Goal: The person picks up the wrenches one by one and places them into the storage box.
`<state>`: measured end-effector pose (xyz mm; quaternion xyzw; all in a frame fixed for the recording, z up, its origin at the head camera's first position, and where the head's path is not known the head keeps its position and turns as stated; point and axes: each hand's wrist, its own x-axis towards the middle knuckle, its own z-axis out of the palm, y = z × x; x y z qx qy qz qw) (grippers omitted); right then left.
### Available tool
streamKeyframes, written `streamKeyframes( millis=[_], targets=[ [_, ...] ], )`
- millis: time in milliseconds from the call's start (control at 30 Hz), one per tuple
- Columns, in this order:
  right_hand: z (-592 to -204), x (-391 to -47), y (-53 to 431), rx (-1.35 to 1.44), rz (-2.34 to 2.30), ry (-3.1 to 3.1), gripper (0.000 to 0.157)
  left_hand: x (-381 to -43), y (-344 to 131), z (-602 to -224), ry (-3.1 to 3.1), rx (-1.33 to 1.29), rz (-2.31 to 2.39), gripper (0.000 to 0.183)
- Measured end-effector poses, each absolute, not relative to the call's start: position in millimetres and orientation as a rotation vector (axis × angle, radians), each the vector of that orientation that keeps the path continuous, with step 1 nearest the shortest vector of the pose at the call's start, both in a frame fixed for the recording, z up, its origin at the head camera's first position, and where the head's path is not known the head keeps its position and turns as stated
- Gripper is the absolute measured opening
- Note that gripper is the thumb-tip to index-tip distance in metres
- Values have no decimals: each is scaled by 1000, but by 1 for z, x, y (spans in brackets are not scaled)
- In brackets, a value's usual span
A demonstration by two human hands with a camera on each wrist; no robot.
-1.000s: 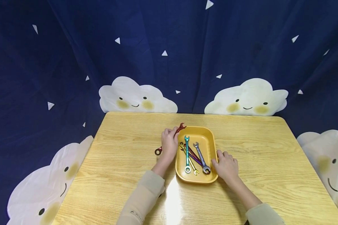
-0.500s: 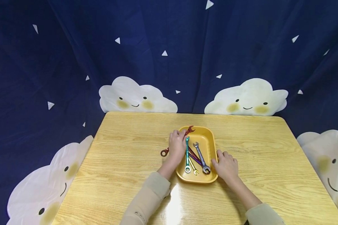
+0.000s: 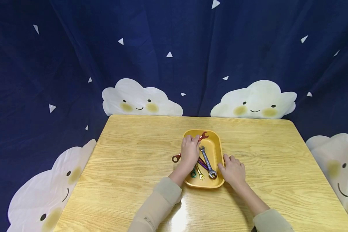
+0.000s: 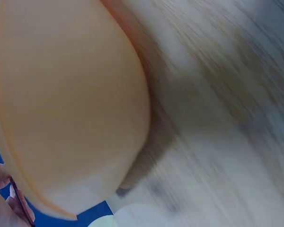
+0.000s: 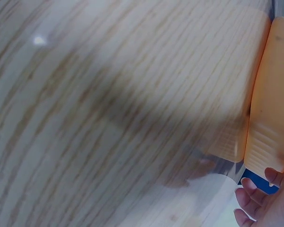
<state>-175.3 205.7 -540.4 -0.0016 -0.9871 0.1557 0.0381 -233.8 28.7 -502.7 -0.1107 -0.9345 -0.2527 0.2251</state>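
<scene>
In the head view my left hand (image 3: pixel 190 151) holds a red combination wrench (image 3: pixel 203 136) slantwise over the left side of a yellow tray (image 3: pixel 188 184). Its ring end sticks out past the tray's left rim, the open end points to the far side. The left wrist view shows fingers (image 4: pixel 1 201) around the red wrench (image 4: pixel 20 201) above the tray wall (image 4: pixel 75 118). Inside the tray lie a silver-blue wrench (image 3: pixel 207 161), a purple one (image 3: pixel 202 163), a gold one (image 3: pixel 200 174) and a teal one (image 3: pixel 193 173), partly hidden by my left hand. My right hand (image 3: pixel 233 170), fingers relaxed, rests against the tray's right side.
The tray stands on a light wooden table (image 3: pixel 133 151). Behind it hangs a dark blue curtain (image 3: pixel 174 38) with white clouds and small triangles.
My left hand has moved right with the red wrench, from the tray's left edge to over its inside, now covering most of the teal wrench. The right hand and the tray stay put.
</scene>
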Motion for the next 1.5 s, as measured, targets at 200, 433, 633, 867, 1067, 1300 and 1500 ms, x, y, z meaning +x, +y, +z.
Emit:
streamKeyframes(
  millis=[200, 433, 633, 867, 1067, 1300, 1500],
  targets=[
    [-541, -176, 205, -7, 481, -3027, 39, -232, 41, -500, -2576, -291, -668, 24],
    [-541, -177, 206, -9, 482, -3026, 39, -234, 54, -500, -2611, -295, -651, 25],
    [-541, -177, 206, -18, 481, -3034, 38, -233, 61, -505, -2671, -284, -620, 27],
    [-541, -177, 206, -18, 488, -3029, 38, -233, 66, -517, -2696, -285, -614, 30],
    [-541, -176, 207, -19, 494, -3040, 41, -232, 68, -526, -2713, -284, -557, 27],
    [-541, -176, 207, -23, 497, -3044, 41, -232, 72, -534, -2796, -294, -476, 28],
    [-541, -176, 206, -24, 509, -3041, 40, -231, 77, -541, -2863, -302, -468, 28]
  ],
)
